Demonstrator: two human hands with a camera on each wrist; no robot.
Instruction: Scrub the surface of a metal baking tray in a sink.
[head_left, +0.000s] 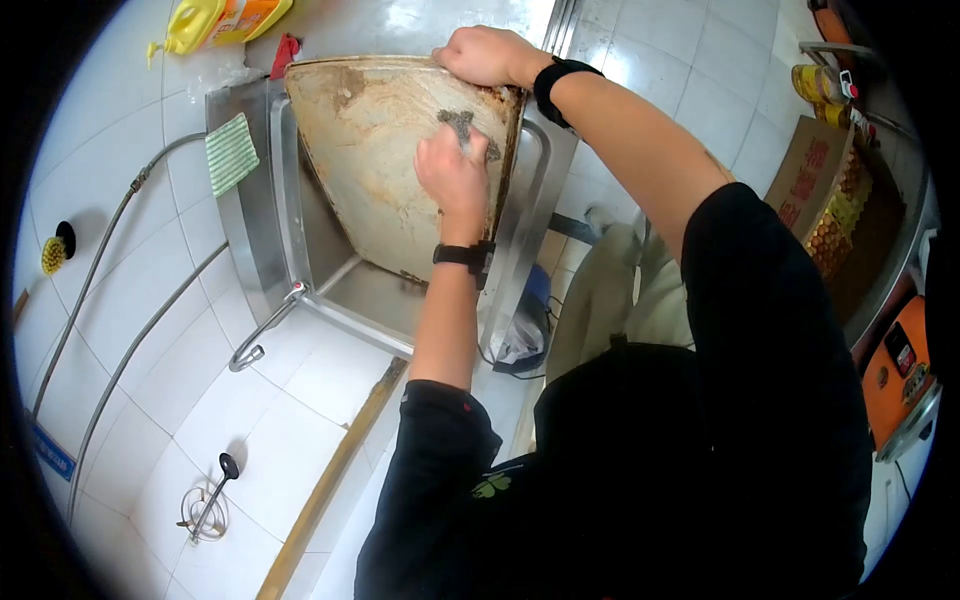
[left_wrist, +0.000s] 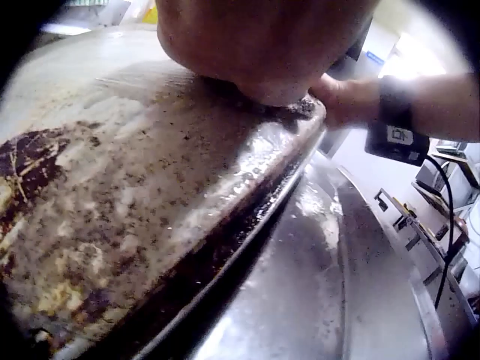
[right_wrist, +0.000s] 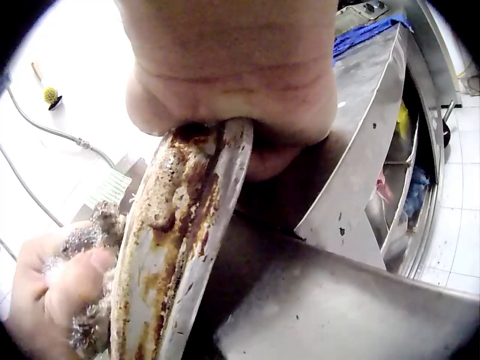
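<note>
A large metal panel (head_left: 370,170), stained brown with grease, stands tilted in a steel sink (head_left: 545,190). My left hand (head_left: 452,170) grips a wad of steel wool (head_left: 457,120) against the panel's face, near its right side. Grey strands of the wool (right_wrist: 94,240) stick out between the fingers in the right wrist view. My right hand (head_left: 490,58) holds the panel's top right corner, its palm over the crusted edge (right_wrist: 169,217). In the left wrist view my left hand (left_wrist: 262,41) hides the steel wool; brown crust coats the panel's surface (left_wrist: 142,195) below it.
A curved tap (head_left: 262,335) hangs over the tiles at the sink's near left corner. A green striped cloth (head_left: 231,155) drapes over the left rim. A yellow bottle (head_left: 215,25) and a red cloth (head_left: 286,55) are at the back. A cardboard box (head_left: 803,180) stands right.
</note>
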